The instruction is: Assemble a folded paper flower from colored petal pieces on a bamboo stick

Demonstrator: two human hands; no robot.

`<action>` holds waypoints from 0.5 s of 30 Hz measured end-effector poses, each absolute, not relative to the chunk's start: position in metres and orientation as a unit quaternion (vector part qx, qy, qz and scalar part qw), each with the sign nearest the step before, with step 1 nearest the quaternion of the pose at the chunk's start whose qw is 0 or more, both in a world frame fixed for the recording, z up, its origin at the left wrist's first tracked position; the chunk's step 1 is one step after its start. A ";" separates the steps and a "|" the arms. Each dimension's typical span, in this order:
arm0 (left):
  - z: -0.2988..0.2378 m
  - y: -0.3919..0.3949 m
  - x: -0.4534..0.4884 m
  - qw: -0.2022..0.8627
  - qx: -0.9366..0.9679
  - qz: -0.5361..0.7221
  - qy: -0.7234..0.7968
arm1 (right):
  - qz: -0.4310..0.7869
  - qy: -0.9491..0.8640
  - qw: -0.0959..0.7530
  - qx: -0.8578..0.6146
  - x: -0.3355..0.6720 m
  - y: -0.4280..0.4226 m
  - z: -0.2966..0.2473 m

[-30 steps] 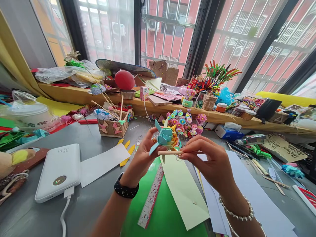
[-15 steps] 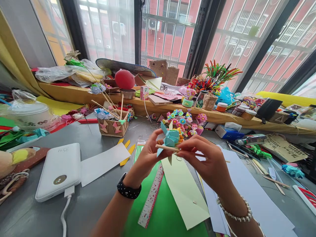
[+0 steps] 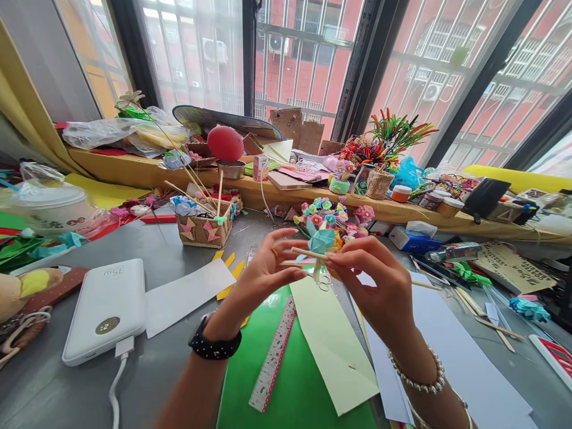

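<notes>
In the middle of the view both my hands are raised over the grey table point(image 3: 170, 357). My right hand point(image 3: 375, 286) pinches a thin wooden stick point(image 3: 308, 253) that carries a folded teal and yellow paper pinwheel point(image 3: 322, 239). My left hand point(image 3: 263, 274) is just left of it, fingers partly spread and curved, fingertips by the stick's left end. Whether they touch the pinwheel I cannot tell. A black watch is on my left wrist, a bead bracelet on my right. Under the hands lie a pale green paper strip point(image 3: 335, 345), a green sheet point(image 3: 295, 387) and a ruler point(image 3: 273, 357).
A white power bank point(image 3: 107, 307) with its cable lies at the left, white paper point(image 3: 185, 292) beside it. A cardboard box of sticks point(image 3: 204, 229) and paper flowers point(image 3: 333, 217) stand behind. The window ledge holds many craft supplies. White sheets point(image 3: 465, 351) lie at the right.
The stick and pinwheel have risen and shifted right. My left hand has let go of the pinwheel and its fingers have opened out; my right hand keeps its pinch on the stick.
</notes>
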State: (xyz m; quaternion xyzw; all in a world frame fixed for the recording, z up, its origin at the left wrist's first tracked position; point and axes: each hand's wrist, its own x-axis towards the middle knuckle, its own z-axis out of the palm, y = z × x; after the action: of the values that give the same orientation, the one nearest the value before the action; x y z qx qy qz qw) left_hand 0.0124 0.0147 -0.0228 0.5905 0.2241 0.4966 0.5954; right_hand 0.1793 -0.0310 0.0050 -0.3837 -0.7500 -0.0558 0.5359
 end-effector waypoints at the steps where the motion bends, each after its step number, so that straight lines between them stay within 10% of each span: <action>1: -0.022 0.016 0.009 0.538 0.624 0.514 0.236 | -0.073 -0.753 0.525 -0.390 0.181 -0.030 0.005; 7: -0.015 0.008 0.003 0.179 0.774 0.536 0.286 | -0.080 -0.803 0.423 -0.412 0.187 -0.022 0.001; 15: -0.021 0.007 0.012 0.099 0.829 0.465 0.294 | -0.077 -0.826 0.388 -0.401 0.186 -0.020 -0.001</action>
State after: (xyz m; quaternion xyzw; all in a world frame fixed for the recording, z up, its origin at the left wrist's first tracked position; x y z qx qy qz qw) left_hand 0.0121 0.0068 -0.0214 0.8292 0.2944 0.4646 0.0992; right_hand 0.1859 -0.0203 -0.0006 -0.4008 -0.8261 -0.0772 0.3884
